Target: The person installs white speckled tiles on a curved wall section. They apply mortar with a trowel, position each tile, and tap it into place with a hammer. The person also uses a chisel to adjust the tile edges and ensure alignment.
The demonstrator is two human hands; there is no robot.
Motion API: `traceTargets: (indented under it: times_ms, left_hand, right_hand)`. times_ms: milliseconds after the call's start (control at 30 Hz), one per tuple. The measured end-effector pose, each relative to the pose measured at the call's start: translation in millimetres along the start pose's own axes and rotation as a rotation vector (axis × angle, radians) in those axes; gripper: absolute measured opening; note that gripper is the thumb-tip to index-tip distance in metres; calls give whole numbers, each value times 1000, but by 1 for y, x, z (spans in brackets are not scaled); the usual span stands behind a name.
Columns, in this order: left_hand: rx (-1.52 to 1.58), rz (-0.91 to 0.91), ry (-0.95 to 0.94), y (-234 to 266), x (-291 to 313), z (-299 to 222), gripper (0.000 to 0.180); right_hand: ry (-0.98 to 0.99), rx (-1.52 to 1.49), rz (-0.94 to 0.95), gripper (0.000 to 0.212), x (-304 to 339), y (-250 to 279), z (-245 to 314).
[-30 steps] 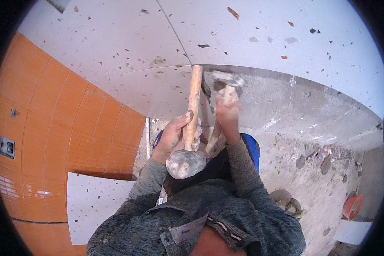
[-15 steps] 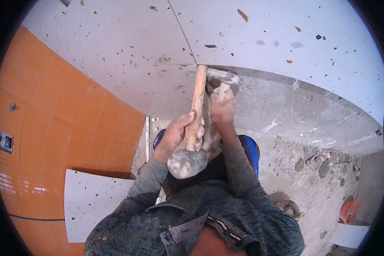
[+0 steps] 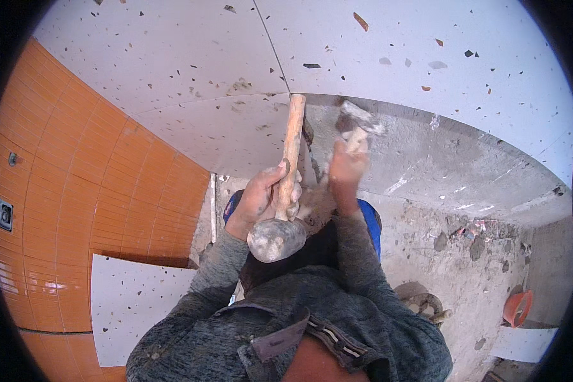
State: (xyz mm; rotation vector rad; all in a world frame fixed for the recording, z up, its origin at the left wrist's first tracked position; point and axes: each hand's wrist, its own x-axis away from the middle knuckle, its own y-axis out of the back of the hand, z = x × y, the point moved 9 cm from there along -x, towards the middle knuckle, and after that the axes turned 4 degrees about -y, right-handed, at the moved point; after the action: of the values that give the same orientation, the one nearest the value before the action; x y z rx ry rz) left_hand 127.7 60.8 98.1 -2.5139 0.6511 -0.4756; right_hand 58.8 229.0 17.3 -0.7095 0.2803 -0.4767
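My left hand (image 3: 265,194) is closed round the wooden handle of a mallet (image 3: 277,240). Its worn grey head points toward my body, and the handle's far end reaches the edge of the speckled white tiles (image 3: 204,118), by their joint. To the right, my right hand (image 3: 348,170) grips a hammer (image 3: 361,120) by its short pale handle. Motion blurs the hammer's dusty head, which is apart from the mallet handle. Beyond it, a bare grey cement face (image 3: 420,153) runs under the tiles' edge.
An orange tiled wall (image 3: 76,178) with a socket box (image 3: 1,212) stands at left. A loose speckled white panel (image 3: 137,299) leans there. Rubble and dust cover the floor (image 3: 420,242) at right, where an orange bucket (image 3: 517,309) lies near another pale panel (image 3: 522,345).
The hammer in my right hand has swung to the right, away from the mallet handle. My left hand still holds the mallet in nearly the same place.
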Motion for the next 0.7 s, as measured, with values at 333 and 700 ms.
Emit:
traceTargets:
  times_ms: [333,700]
  left_hand:
    - [24,-34,16,7,4,1,40]
    - [8,-78,38,10,7,1,39]
  right_hand:
    - [-77,497,31,28,19,-35,21]
    - [-64,745,153,24,14,-51,37]
